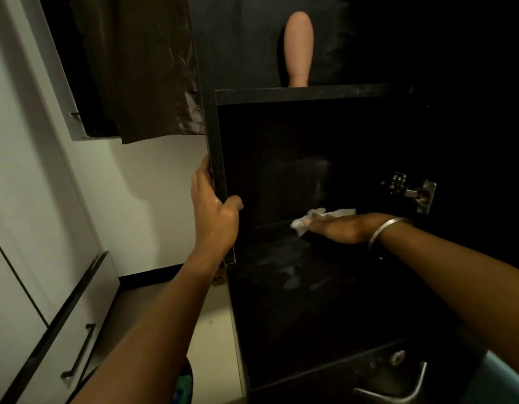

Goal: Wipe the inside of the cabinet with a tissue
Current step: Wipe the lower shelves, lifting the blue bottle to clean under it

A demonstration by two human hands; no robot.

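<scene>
- Black cabinet [220, 135]: door open, lower compartment dark inside, holding only a hand and a tissue.
- Shelf [310, 93] above that compartment: one pale rounded object [298, 48] standing upright.
- Left hand [214, 208]: fingers curled round the cabinet's left front edge, thumb inside.
- Right hand [339, 228]: inside the cabinet, flat, fingers together, pressing the tissue down.
- Tissue [313, 218]: crumpled, white, at the cabinet's back floor, under the right fingertips.
- Hinge [409, 191]: on the cabinet's right inner wall.
</scene>
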